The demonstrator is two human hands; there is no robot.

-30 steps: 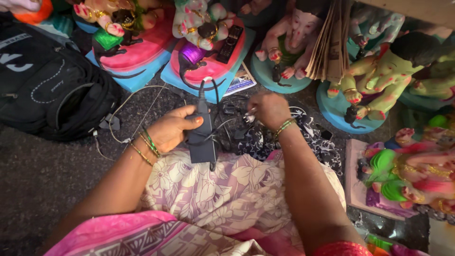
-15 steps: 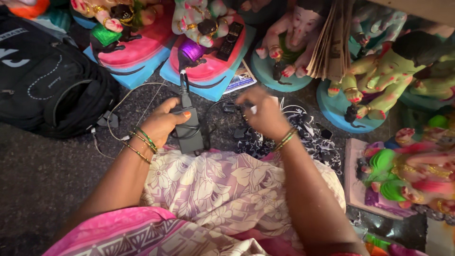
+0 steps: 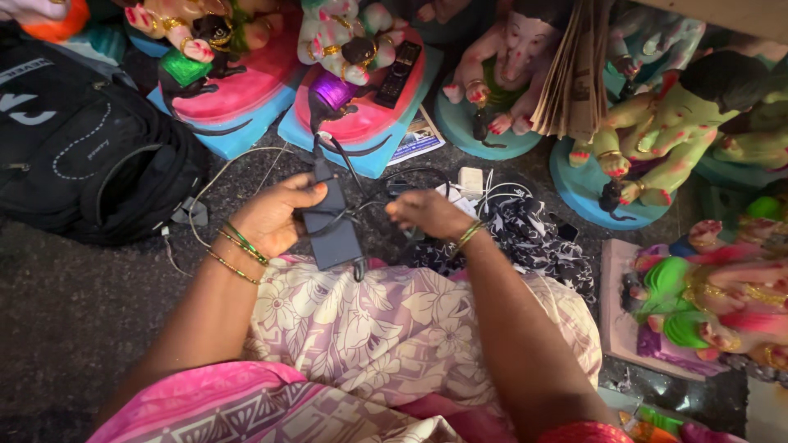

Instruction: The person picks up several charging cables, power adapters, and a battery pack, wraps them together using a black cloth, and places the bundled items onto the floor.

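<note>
Head view, looking down over a lap in flowered cloth (image 3: 386, 328): the left hand (image 3: 275, 215) is closed around a dark oblong power adapter (image 3: 331, 223), fingers curled over its left edge and the thumb laid across the top. The adapter lies slanted, its far end pointing up toward the pink-and-blue base of a painted idol (image 3: 361, 115), its near end hanging just past the edge of the lap. A thin black cable (image 3: 349, 205) loops across it beside the thumb and runs off to the right.

Just right of those fingers, with a small gap between, the right hand (image 3: 427, 213) is bunched, fingertips pinched together around the cable; whether they truly grip it I cannot tell. Beyond its knuckles lie a small white plug block (image 3: 471, 179) and pale wires, and under the wrist a dark star-printed cloth (image 3: 533, 238).

Room is tight. Idols crowd the far side in a row, their bases close ahead of the fingertips; another painted idol (image 3: 698, 303) on a slab hems in the right. Left of the left hand a black backpack (image 3: 82, 156) sits near, a pale cord (image 3: 205, 189) trailing between. Only the dark speckled floor (image 3: 74, 320) at the near left lies open.
</note>
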